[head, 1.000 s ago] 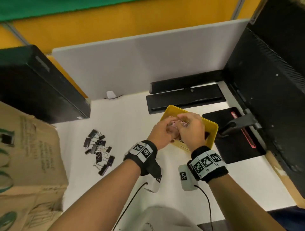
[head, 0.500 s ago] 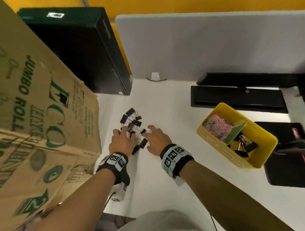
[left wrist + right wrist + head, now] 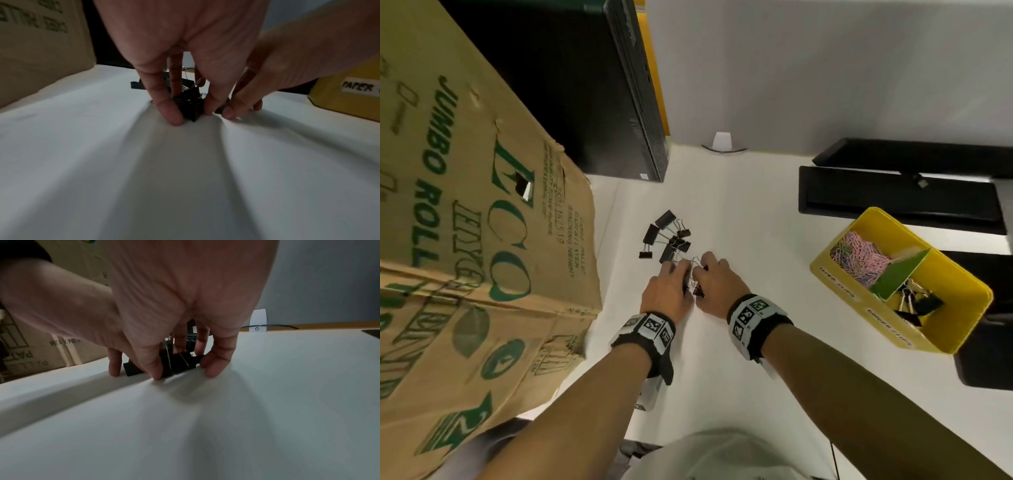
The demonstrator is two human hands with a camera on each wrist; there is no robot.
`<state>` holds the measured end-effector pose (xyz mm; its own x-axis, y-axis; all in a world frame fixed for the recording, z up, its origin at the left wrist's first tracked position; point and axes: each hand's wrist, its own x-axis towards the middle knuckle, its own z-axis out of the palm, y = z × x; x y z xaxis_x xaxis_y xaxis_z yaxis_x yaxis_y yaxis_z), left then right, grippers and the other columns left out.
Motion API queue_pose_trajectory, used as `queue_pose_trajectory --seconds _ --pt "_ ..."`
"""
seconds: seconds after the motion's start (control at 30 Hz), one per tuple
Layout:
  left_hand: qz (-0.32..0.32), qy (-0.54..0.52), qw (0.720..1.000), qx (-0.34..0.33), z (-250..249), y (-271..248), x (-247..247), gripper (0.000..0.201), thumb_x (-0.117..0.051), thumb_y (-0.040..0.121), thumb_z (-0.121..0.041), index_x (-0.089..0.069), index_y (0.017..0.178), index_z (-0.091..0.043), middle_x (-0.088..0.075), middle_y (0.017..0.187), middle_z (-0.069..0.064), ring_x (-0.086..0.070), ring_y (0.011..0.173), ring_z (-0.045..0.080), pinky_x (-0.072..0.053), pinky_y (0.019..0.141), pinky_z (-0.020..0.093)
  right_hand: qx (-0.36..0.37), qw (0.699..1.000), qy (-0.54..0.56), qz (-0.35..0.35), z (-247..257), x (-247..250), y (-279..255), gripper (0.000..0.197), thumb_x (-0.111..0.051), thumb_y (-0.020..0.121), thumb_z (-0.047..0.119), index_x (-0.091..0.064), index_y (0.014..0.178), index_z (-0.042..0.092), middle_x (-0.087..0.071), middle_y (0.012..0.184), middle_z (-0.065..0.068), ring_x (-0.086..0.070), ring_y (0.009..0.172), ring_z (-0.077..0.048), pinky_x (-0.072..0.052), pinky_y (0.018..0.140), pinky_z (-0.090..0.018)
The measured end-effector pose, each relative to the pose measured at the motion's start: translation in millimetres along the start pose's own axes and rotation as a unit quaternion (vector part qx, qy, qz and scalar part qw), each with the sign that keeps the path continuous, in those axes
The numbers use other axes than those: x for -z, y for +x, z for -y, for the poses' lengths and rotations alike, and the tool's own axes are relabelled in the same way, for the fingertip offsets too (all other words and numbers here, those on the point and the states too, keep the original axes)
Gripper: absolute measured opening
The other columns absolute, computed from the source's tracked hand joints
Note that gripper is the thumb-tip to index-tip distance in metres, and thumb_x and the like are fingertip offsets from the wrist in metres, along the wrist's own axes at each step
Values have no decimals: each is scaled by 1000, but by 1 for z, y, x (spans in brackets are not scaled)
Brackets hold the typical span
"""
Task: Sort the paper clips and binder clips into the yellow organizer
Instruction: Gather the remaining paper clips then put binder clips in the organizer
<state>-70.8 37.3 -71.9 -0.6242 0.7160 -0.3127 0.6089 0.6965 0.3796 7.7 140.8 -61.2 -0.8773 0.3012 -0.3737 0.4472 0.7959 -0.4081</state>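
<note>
Head view is showing both hands working on a white desk (image 3: pixel 756 240). The left hand (image 3: pixel 667 294) and the right hand (image 3: pixel 717 291) are meeting side by side at the near end of a scatter of black binder clips (image 3: pixel 667 236), which is lying toward the left edge of the desk, just beside a tall cardboard box (image 3: pixel 476 240).

Left wrist view is showing the left fingers (image 3: pixel 170 112) curling down and pinching a black binder clip (image 3: pixel 189 105) against the desk, with the fingertips touching the surface. Right wrist view is showing the right fingers (image 3: pixel 216 365) curling round a second group of binder clips (image 3: pixel 176 363), thumb on one side and the other fingers on the far side, with the wire handles standing up between them. How many clips each hand is gripping cannot be told.

The yellow organizer (image 3: pixel 962 339) is sitting toward the right edge of the desk, well apart from the hands. A green divider (image 3: pixel 897 274) is splitting it into two compartments: the far one is holding pink paper clips (image 3: pixel 859 257), the near one is holding several binder clips. A black computer case (image 3: pixel 571 85) is standing at the far left corner, and a black keyboard (image 3: pixel 893 198) is lying behind the organizer.
</note>
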Motion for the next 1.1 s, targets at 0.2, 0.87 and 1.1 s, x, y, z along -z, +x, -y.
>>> queue_pose_trajectory --seconds 0.2,0.87,1.1 --pt "59 99 993 -26 -9 4 8 50 -61 80 -27 -36 122 -20 -46 119 8 -60 81 37 -46 63 36 -60 997 7 45 0 3 2 51 -62 83 30 -46 124 3 -21 147 -13 -41 115 -34 -43 87 -35" --pt "132 23 988 -77 -47 -3 5 7 -49 83 -11 -49 88 -16 -44 90 4 -56 91 30 -42 74 32 -150 954 259 -34 -34 20 -59 29 -65 78 17 -57 106 12 -54 104 -9 -51 91 -21 -38 75 -22" --pt "130 -282 945 -105 -178 3 31 21 -58 74 -1 -52 88 -16 -55 89 7 -53 82 23 -48 75 39 -233 783 517 -257 -87 97 -111 26 -69 82 16 -61 105 9 -52 68 -3 -50 56 -15 -43 57 -28"
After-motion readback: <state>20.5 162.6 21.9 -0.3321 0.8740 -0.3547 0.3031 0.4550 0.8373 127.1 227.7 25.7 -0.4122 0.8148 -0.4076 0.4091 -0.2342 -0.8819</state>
